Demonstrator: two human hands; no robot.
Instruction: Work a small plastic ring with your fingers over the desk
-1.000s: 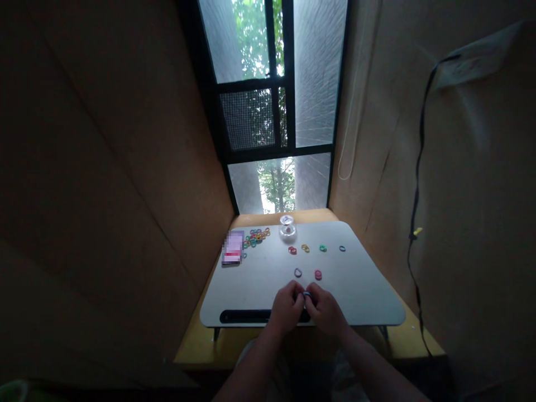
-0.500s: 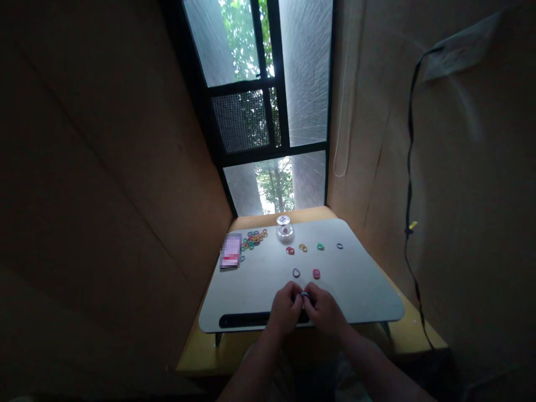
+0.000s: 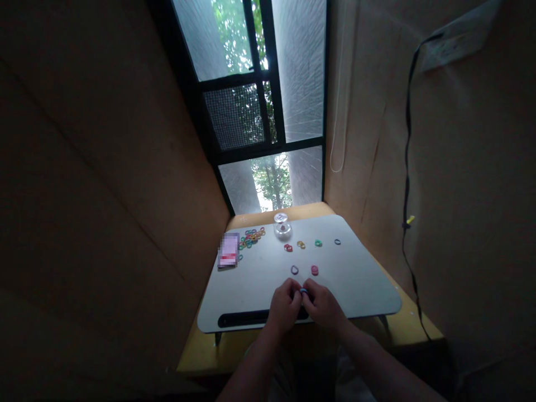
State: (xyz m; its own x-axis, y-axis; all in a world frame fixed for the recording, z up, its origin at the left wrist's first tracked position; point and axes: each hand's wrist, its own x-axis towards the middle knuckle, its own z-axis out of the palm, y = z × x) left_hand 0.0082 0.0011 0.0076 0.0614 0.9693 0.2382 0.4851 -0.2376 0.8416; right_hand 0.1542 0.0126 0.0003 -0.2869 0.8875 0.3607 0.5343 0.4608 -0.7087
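Close to the near edge of the white lap table [image 3: 355, 285], my left hand [image 3: 285, 304] and my right hand [image 3: 324, 304] meet, fingertips pinched together. Between them a small light-blue hair tie [image 3: 304, 291] shows; the fingers hide most of it. Just beyond my hands lie a purple hair tie [image 3: 295, 269] and a pink one [image 3: 314, 270]. Farther back is a row of red hair ties [image 3: 288, 248], yellow hair ties [image 3: 301, 244], green hair ties [image 3: 319, 243] and one dark-blue hair tie [image 3: 337, 242].
A mixed pile of coloured hair ties [image 3: 251, 239] lies at the back left, beside a phone-like blurred rectangle [image 3: 228, 250]. A clear round container [image 3: 282, 228] stands at the back. The black slot [image 3: 243, 319] runs along the near edge. A black cable [image 3: 406, 184] hangs at right.
The view has shifted slightly. Both hands stay together at the same place with the light-blue hair tie between their fingertips; the hair ties on the table have not moved.
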